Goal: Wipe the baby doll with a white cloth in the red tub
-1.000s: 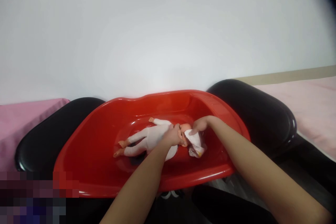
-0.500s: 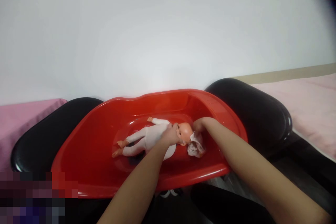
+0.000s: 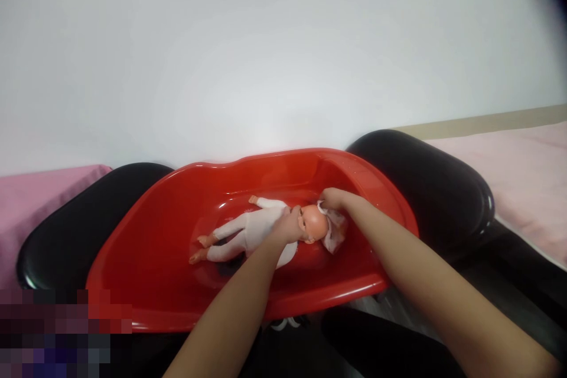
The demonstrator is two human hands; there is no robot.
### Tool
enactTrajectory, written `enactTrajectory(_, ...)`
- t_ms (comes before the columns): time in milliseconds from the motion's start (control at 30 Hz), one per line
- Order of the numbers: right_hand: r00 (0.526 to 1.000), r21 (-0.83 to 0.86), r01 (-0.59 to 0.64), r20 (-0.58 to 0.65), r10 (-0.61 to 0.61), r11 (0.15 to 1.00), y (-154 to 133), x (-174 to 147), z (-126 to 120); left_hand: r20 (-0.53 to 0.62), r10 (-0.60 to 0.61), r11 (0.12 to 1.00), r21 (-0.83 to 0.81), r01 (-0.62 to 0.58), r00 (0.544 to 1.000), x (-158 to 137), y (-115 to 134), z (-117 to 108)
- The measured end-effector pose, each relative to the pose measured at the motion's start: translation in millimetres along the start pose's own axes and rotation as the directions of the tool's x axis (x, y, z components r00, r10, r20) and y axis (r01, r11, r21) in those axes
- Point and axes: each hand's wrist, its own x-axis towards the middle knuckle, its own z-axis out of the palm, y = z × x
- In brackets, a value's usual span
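Observation:
A baby doll (image 3: 252, 229) in a white suit lies on its back inside a red plastic tub (image 3: 146, 271), head to the right and feet to the left. My left hand (image 3: 289, 225) grips the doll at the neck and chest. Pressed against the top and back of the doll's bare head is a small white cloth (image 3: 335, 233), which my right hand (image 3: 333, 198) holds. Part of the cloth is hidden behind the head.
The tub rests across two black padded cushions, one on the left (image 3: 75, 230) and one on the right (image 3: 434, 189). Pink-covered surfaces lie at the far left (image 3: 39, 201) and far right (image 3: 522, 171). A white wall fills the background.
My right hand has slid the cloth from the doll's face up and around to the back of its head, so the face is now uncovered. My left hand stays on the doll.

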Motion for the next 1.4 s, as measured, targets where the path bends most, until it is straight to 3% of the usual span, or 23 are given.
enactTrajectory(233,0.991,-0.089,0.132,-0.025,-0.135,0.987,-2,0,-9,0.064,0.041,0.999,0.008,-0.041,0.997,10,-13,7)
enactTrajectory(433,0.961,0.011,0.268,0.067,-0.268,0.963,-1,1,-11,0.068,0.034,0.999,0.002,-0.034,0.997,9,-12,7)
enactTrajectory(767,0.935,0.057,0.270,0.221,-0.276,0.961,5,10,-4,0.058,0.024,1.000,-0.008,-0.023,0.998,7,-9,5)
enactTrajectory(933,0.947,-0.139,0.250,0.243,-0.212,0.958,5,7,-4,0.054,0.021,0.999,-0.037,-0.019,0.998,6,-9,6)
enactTrajectory(1100,0.959,-0.218,0.248,0.194,-0.207,0.944,2,0,-4,0.046,0.028,0.999,-0.039,-0.026,0.999,7,-11,7)
enactTrajectory(1267,0.997,-0.197,0.066,-0.028,-0.073,0.978,-4,-6,-5,0.047,0.028,0.999,-0.031,-0.027,0.999,9,-12,9)
enactTrajectory(1400,0.991,-0.160,0.054,-0.114,-0.073,0.986,-5,-3,-5,0.062,0.029,0.999,-0.040,-0.026,0.998,8,-11,7)
